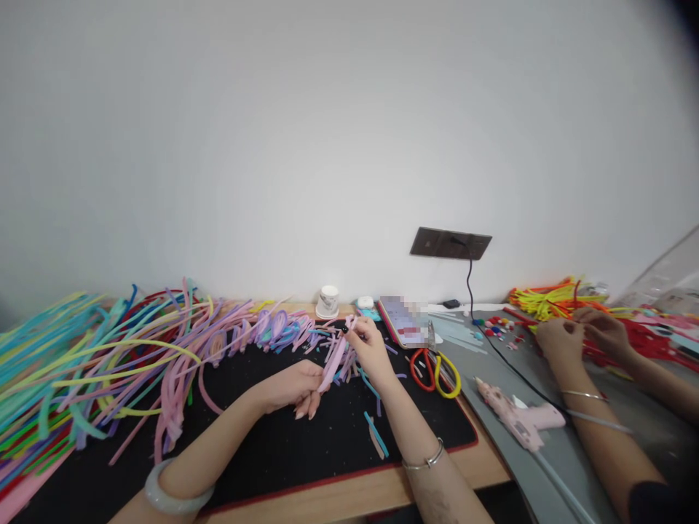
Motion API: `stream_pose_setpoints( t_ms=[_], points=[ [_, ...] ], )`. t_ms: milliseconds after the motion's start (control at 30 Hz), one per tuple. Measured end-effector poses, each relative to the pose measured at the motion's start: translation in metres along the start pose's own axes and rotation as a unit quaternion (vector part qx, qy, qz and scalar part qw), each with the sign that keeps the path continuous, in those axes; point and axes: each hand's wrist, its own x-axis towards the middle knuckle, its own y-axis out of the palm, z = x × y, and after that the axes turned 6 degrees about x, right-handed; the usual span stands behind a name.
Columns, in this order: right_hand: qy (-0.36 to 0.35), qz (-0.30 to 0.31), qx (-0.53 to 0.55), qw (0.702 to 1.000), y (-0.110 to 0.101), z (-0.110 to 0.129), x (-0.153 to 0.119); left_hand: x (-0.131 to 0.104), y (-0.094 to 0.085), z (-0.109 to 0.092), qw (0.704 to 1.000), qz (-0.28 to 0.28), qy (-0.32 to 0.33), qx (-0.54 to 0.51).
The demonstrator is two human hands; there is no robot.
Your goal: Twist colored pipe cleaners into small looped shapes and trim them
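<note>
My left hand (295, 386) pinches the lower end of a bunch of pale pink pipe cleaners (337, 362), its other fingers curled below. Closed on the top end of the same bunch is my right hand (370, 348), with thumb and fingers together. The bunch slants between both hands, above a black mat (262, 444). Behind and beside it lie short cut pipe cleaner pieces (357, 375). Looped pink and purple pipe cleaner bundles (278, 329) line the back of the mat. Scissors (435, 372) with red and yellow handles rest right of my right hand.
Long coloured pipe cleaners (125, 356) heap up on the left. A paper cup (328, 302) and a phone (401, 320) stand near the wall. Rightward lie a pink glue gun (524, 421) and a black cord (507, 362); a co-worker's hands (573, 338) handle red pipe cleaners there.
</note>
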Motion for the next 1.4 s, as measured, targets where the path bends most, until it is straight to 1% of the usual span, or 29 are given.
stream_pose_setpoints(
  t_ms=[33, 100, 167, 233, 300, 433, 500, 567, 633, 733, 800, 867, 1000, 1167, 1267, 1400],
  points=[
    [0.012, 0.005, 0.011, 1.0, 0.001, -0.002, 0.0, 0.0, 0.0, 0.0, 1.0, 0.002, 0.002, 0.0],
    [0.073, 0.032, 0.07, 0.994, 0.003, -0.006, -0.002, 0.0, 0.0, 0.0, 1.0, 0.011, 0.003, -0.002],
    [0.155, 0.047, 0.14, 0.977, 0.005, -0.007, -0.004, -0.001, 0.001, -0.001, 1.0, 0.021, 0.002, -0.003],
    [0.22, 0.043, 0.189, 0.956, 0.006, -0.007, -0.006, -0.001, 0.002, -0.003, 1.0, 0.027, 0.001, -0.001],
    [0.25, 0.036, 0.218, 0.943, 0.006, -0.004, -0.007, -0.001, 0.003, -0.004, 1.0, 0.029, 0.002, 0.004],
    [0.274, 0.027, 0.248, 0.929, 0.005, 0.002, -0.007, -0.003, 0.004, -0.006, 0.999, 0.033, 0.004, 0.005],
    [0.278, 0.036, 0.259, 0.924, 0.005, 0.002, -0.007, -0.003, 0.005, -0.006, 0.999, 0.037, 0.005, 0.004],
    [0.263, 0.037, 0.255, 0.93, 0.005, 0.001, -0.007, -0.003, 0.005, -0.006, 0.999, 0.035, 0.005, 0.006],
    [0.223, 0.02, 0.221, 0.949, 0.006, 0.0, -0.006, -0.003, 0.005, -0.007, 0.999, 0.032, 0.002, 0.008],
    [0.145, -0.012, 0.145, 0.979, 0.007, 0.0, -0.005, -0.003, 0.006, -0.008, 0.999, 0.034, -0.005, 0.005],
    [0.109, -0.021, 0.113, 0.987, 0.007, 0.001, -0.004, -0.004, 0.007, -0.01, 0.999, 0.035, -0.007, 0.005],
    [0.095, -0.031, 0.102, 0.99, 0.007, 0.003, -0.004, -0.005, 0.008, -0.012, 0.999, 0.035, -0.008, 0.006],
    [0.105, -0.05, 0.125, 0.985, 0.008, 0.003, -0.005, -0.006, 0.009, -0.013, 0.999, 0.044, -0.009, -0.002],
    [0.16, -0.052, 0.166, 0.972, 0.008, 0.002, -0.004, -0.006, 0.007, -0.011, 0.998, 0.062, -0.014, -0.014],
    [0.173, -0.036, 0.192, 0.965, 0.008, 0.002, -0.004, -0.005, 0.006, -0.009, 0.997, 0.07, -0.016, -0.019],
    [0.179, 0.004, 0.214, 0.96, 0.005, 0.003, -0.003, -0.006, 0.006, -0.01, 0.996, 0.087, -0.02, -0.016]
  ],
)
